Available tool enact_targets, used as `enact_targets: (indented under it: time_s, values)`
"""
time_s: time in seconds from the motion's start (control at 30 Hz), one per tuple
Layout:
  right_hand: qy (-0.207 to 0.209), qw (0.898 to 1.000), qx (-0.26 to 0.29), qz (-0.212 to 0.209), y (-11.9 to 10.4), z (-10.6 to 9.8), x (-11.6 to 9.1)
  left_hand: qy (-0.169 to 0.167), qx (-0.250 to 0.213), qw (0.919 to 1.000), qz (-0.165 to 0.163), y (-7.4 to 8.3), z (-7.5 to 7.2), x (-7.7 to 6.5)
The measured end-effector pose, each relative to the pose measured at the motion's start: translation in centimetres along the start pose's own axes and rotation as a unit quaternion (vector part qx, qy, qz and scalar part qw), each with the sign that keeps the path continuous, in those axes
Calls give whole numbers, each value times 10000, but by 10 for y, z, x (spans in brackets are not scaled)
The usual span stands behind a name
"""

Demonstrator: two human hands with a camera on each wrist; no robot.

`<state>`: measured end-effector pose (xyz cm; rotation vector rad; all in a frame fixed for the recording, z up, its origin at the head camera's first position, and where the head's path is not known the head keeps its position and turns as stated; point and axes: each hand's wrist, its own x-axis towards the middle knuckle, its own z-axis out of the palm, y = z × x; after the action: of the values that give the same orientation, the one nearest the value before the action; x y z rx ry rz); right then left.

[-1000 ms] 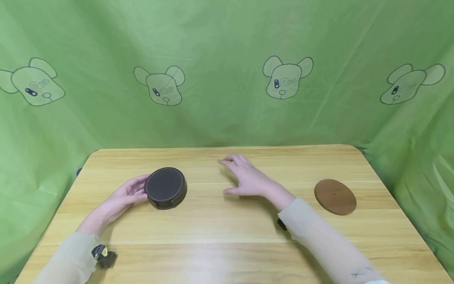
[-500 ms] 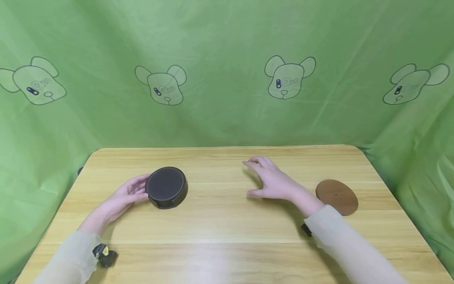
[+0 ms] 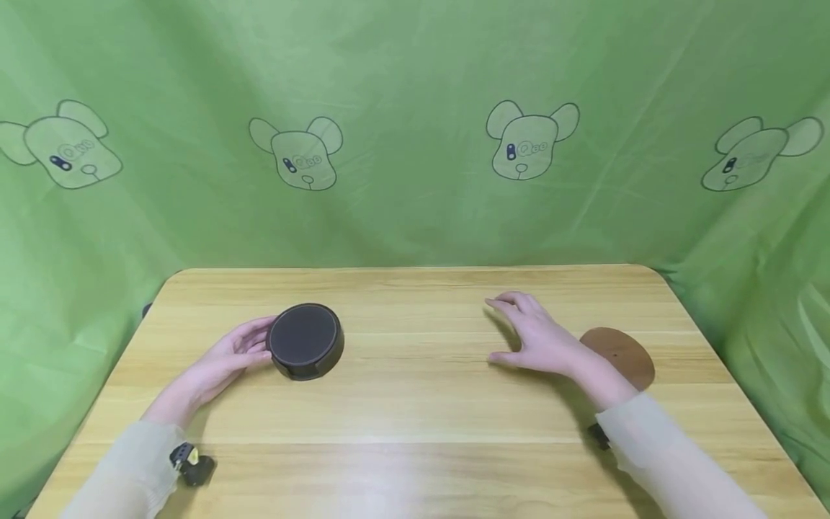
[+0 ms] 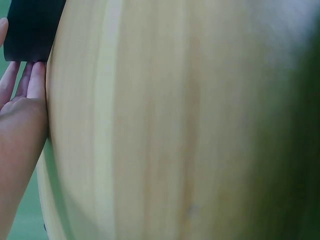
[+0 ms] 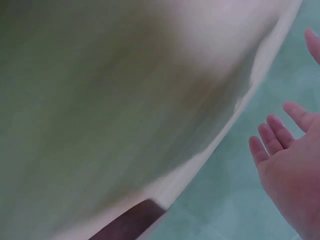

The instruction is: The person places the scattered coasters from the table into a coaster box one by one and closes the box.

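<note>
A black round coaster holder with a notch in its front wall stands on the left half of the table. At its left side my left hand touches the wall with thumb and fingertips; in the left wrist view the fairly straight fingers meet the black coaster holder. My right hand hovers over the right half, thumb and fingers apart, holding nothing. Beyond its wrist lies a flat brown disc, like a wooden coaster, partly hidden by the forearm. The right wrist view catches the disc's edge.
The light wooden table has rounded far corners. A green curtain with printed bear heads hangs behind it and along both sides. Each wrist wears a small black device, such as the left one.
My right hand has moved to the right, from the middle of the table toward the brown disc, its fingers still spread. The left hand and the coaster holder have stayed in place.
</note>
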<state>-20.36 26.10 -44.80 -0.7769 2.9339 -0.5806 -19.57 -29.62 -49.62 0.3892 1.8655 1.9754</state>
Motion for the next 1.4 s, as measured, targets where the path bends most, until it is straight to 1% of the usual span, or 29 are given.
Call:
enact_targets:
  time_s: [0.23, 0.4, 0.73, 1.03, 1.4]
  values:
    - [37, 10000, -51, 77, 17, -4, -18, 40, 84, 9999, -84, 1, 0, 1]
    - [65, 9998, -83, 170, 24, -9, -29, 40, 131, 9999, -100, 2, 0, 2]
    - [191, 9986, -88, 486, 39, -19, -49, -45, 2, 10000, -36, 1, -1, 2]
    - [558, 9971, -268, 452, 55, -25, -67, 16, -8, 10000, -74, 2, -1, 2]
    - [898, 9945, -270, 476, 75, -25, -85, -6, -78, 10000, -55, 0, -2, 2]
